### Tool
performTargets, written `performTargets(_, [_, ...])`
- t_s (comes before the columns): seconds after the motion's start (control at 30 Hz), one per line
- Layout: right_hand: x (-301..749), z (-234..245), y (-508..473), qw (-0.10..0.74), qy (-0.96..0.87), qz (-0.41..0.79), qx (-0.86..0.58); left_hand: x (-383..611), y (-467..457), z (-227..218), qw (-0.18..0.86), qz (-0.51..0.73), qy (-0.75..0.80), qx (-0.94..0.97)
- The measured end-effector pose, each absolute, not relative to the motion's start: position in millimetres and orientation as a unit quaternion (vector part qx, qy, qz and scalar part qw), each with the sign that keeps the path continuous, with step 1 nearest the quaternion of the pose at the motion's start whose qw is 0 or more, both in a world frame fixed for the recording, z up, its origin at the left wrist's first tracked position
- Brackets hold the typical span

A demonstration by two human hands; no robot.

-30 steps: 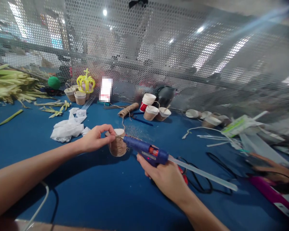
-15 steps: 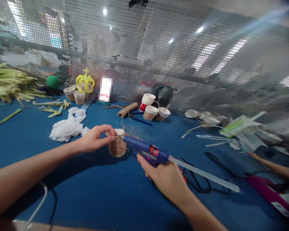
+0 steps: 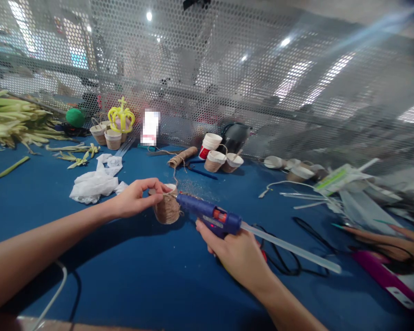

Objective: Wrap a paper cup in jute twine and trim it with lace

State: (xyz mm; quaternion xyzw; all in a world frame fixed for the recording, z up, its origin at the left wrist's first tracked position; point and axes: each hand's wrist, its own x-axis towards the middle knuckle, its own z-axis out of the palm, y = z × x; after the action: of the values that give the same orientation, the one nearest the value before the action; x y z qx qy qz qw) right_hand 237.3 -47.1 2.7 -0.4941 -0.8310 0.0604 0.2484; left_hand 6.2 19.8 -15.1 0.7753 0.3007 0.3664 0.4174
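Left hand (image 3: 141, 198): thumb and index finger pinched narrow on twine (image 3: 169, 194) at the near side of the cup's rim. The cup (image 3: 167, 211) sits mouth up on the counter (image 3: 141, 280), in front of the person, its wall wrapped in twine.

Right hand (image 3: 243, 259): fingers curled around the grip of a blue glue gun (image 3: 209, 212), nozzle pointing left, its tip right at the twine by the left fingertips. A long glue stick (image 3: 293, 248) protrudes from the back of the gun; a small red light shows on its side.

Behind the cup: a twine roll (image 3: 182, 157), a strand running from it down to the cup. Right of the roll, 2 wrapped cups (image 3: 214, 162) stand by a red-and-white cup (image 3: 210, 145). Left of the cup, a crumpled white cloth (image 3: 93, 185); farther back, a yellow crown (image 3: 122, 120) and a green ball (image 3: 75, 117).

Far right: a co-worker's hand (image 3: 391, 241) near a purple power strip (image 3: 379, 273); its grip I cannot tell.
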Motion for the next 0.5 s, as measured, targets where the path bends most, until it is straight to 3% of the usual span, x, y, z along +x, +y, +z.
performTargets(0.27, [235, 11, -48, 0.234, -0.819, 0.085, -0.517, 6, 20, -15, 0.428, 0.366, 0.302, 0.769])
performTargets(0.5, [227, 9, -49, 0.303, -0.753, 0.128, -0.570, 6, 20, -15, 0.426, 0.364, 0.303, 0.771])
